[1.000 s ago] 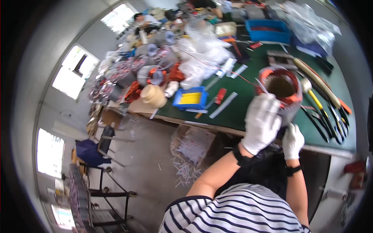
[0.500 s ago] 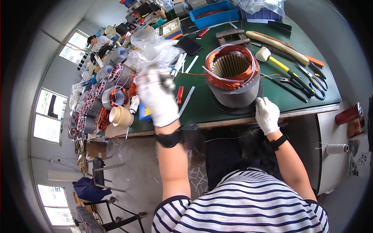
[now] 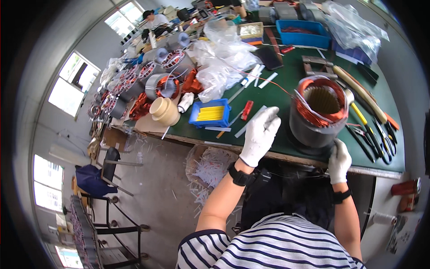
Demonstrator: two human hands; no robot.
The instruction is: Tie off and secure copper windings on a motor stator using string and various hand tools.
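Standing upright near the front edge of the green-topped workbench (image 3: 280,101), the grey metal cylindrical stator (image 3: 309,130) with orange-copper windings (image 3: 316,120) around its open top was the thing being handled. A pale cord or sleeve followed the winding rim; its exact kind could not be told. A thin reddish wire (image 3: 274,82) stretched from the stator's left side, over the bench, toward a crumpled heap of clear plastic bags (image 3: 219,67).

The two hands were apart. The left hand (image 3: 261,136), in a white knit glove, hung to the left of the stator near the bench edge, its fingers extended and holding nothing that showed. The right hand (image 3: 339,162), gloved alike, was at the stator's lower right side, fingers bent toward its base; whether they gripped it, touched it or only neared it could not be told.

The step in hand looked like steadying or positioning the stator. A next move seemed to call for a firm right hand at the base, with the free left hand minding the slender wire so that it did not snag.

To the right lay a yellow-and-black-handled mallet (image 3: 360,116); to the left stood a small blue plastic tray (image 3: 209,123) of yellow strips (image 3: 209,113), near a red-handled tool (image 3: 247,110).
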